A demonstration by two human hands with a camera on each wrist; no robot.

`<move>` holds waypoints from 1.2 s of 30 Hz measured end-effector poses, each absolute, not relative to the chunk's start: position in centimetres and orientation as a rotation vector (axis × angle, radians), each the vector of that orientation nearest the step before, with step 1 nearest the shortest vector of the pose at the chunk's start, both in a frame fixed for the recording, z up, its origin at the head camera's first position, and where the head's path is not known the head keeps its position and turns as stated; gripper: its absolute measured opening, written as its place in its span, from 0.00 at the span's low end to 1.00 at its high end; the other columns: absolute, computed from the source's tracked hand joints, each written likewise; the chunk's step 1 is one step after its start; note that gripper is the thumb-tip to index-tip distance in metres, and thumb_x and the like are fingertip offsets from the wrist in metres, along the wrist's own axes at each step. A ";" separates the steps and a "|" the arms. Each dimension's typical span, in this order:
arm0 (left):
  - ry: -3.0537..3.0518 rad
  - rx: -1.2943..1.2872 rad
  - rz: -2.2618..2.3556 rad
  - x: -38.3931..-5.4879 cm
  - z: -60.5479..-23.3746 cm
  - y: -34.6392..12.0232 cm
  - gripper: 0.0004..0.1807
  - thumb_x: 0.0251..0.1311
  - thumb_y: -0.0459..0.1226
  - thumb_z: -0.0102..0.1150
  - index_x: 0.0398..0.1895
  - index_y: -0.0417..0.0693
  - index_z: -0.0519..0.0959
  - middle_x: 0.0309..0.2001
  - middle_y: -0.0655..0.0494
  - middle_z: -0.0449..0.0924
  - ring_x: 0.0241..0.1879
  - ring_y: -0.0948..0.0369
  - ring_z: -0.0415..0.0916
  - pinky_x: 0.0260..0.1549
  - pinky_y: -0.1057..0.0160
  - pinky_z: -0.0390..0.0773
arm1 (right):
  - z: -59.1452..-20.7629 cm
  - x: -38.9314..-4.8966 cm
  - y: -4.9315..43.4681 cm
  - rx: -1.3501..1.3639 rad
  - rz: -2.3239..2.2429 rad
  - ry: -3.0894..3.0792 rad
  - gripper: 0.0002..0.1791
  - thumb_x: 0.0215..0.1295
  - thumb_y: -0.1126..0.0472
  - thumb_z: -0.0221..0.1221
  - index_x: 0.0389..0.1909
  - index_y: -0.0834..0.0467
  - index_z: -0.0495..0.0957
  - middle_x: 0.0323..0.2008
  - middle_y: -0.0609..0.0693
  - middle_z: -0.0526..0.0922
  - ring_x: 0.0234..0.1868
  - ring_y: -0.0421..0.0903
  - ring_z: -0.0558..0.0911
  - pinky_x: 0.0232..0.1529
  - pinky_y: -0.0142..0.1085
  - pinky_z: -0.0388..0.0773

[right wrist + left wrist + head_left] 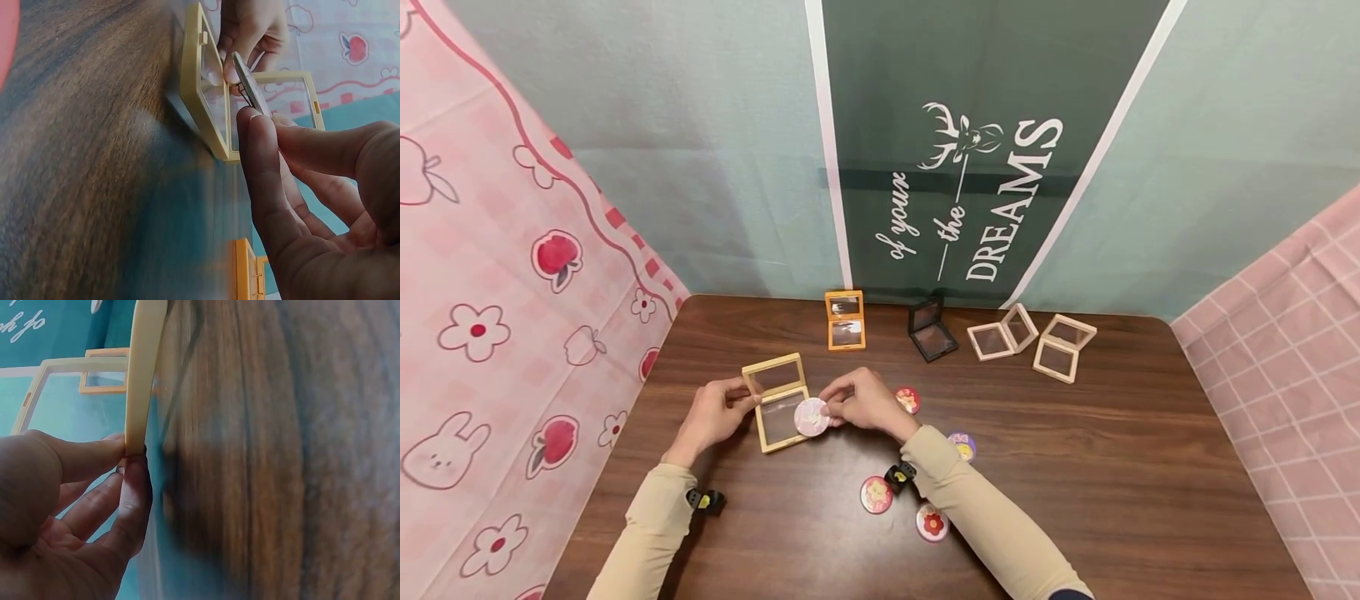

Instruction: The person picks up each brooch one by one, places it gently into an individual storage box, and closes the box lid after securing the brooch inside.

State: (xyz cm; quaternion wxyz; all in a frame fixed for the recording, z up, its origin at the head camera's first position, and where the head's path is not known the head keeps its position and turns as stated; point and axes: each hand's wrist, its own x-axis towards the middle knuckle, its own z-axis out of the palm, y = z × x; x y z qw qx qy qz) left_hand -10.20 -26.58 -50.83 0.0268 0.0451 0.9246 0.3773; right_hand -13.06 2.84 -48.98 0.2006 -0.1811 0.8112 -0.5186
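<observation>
A pale yellow hinged display case (784,446) with clear film windows stands unfolded on the table, one half flat and the other raised. At its left side my left hand (718,412) pinches the frame between thumb and fingers; the left wrist view shows this grip on the frame edge (140,381). My right hand (868,400) pinches a round pink-and-white pin badge (810,417) by its edge, above the flat half's right side. In the right wrist view the badge (252,84) is tilted, with the wire pin showing on its back.
Behind stand an orange case (846,347), a black case (939,357) and two pale pinkish cases (995,357), all unfolded. Around the right forearm lie a red badge (907,400), a purple badge (962,447), a pink-edged badge (876,494) and a red-flower badge (932,523).
</observation>
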 end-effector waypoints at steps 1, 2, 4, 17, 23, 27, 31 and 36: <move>2.855 0.142 1.165 -10.1 -50.8 -26.5 0.03 0.70 0.32 0.68 0.43 0.45 0.89 0.45 0.46 0.92 0.44 0.53 0.90 0.42 0.60 0.87 | -49.0 -13.1 2.8 -0.508 -1.451 2.265 0.05 0.64 0.66 0.74 0.41 0.60 0.92 0.27 0.49 0.92 0.23 0.39 0.88 0.29 0.29 0.83; 2.854 0.148 1.164 -10.1 -50.9 -26.4 0.03 0.70 0.32 0.68 0.42 0.45 0.89 0.45 0.46 0.92 0.44 0.53 0.90 0.42 0.61 0.87 | -49.0 -13.1 2.8 -0.510 -1.453 2.263 0.05 0.65 0.67 0.73 0.41 0.60 0.92 0.27 0.49 0.92 0.23 0.39 0.88 0.29 0.29 0.83; 2.850 0.154 1.164 -10.0 -50.9 -26.1 0.03 0.70 0.32 0.68 0.43 0.45 0.89 0.45 0.47 0.92 0.43 0.54 0.90 0.41 0.62 0.86 | -49.0 -13.1 2.8 -0.515 -1.454 2.259 0.05 0.65 0.67 0.73 0.41 0.61 0.92 0.27 0.50 0.92 0.24 0.40 0.89 0.29 0.30 0.84; 2.795 0.166 1.175 -9.4 -50.9 -24.1 0.03 0.71 0.33 0.68 0.42 0.43 0.87 0.45 0.45 0.92 0.43 0.54 0.90 0.41 0.62 0.86 | -49.2 -12.9 2.9 -0.482 -1.432 2.232 0.05 0.65 0.67 0.73 0.41 0.62 0.91 0.25 0.48 0.91 0.23 0.40 0.89 0.31 0.33 0.86; 2.798 0.151 1.202 -9.1 -51.3 -24.1 0.02 0.70 0.32 0.69 0.37 0.43 0.86 0.43 0.44 0.92 0.42 0.52 0.90 0.42 0.55 0.89 | -49.4 -12.9 2.2 -0.516 -1.336 2.296 0.05 0.63 0.63 0.75 0.40 0.57 0.92 0.23 0.45 0.90 0.22 0.35 0.86 0.33 0.28 0.82; 2.804 0.135 1.189 -9.0 -51.3 -24.1 0.03 0.71 0.33 0.68 0.37 0.44 0.86 0.43 0.44 0.92 0.42 0.52 0.90 0.42 0.53 0.89 | -49.8 -12.9 1.8 -0.517 -1.314 2.322 0.05 0.62 0.62 0.76 0.39 0.56 0.93 0.23 0.45 0.90 0.23 0.34 0.86 0.36 0.27 0.82; 2.806 0.134 1.170 -9.2 -51.2 -24.0 0.04 0.71 0.34 0.68 0.39 0.43 0.87 0.42 0.45 0.92 0.42 0.52 0.90 0.43 0.52 0.89 | -50.1 -13.0 1.5 -0.526 -1.286 2.358 0.05 0.62 0.62 0.77 0.38 0.55 0.93 0.23 0.45 0.90 0.22 0.32 0.84 0.36 0.26 0.80; 2.801 0.120 1.153 -9.3 -51.2 -23.8 0.03 0.70 0.34 0.69 0.41 0.42 0.88 0.41 0.46 0.91 0.41 0.53 0.90 0.40 0.54 0.89 | -50.2 -13.0 1.2 -0.514 -1.247 2.386 0.05 0.61 0.59 0.78 0.37 0.53 0.94 0.24 0.42 0.91 0.24 0.30 0.84 0.37 0.25 0.78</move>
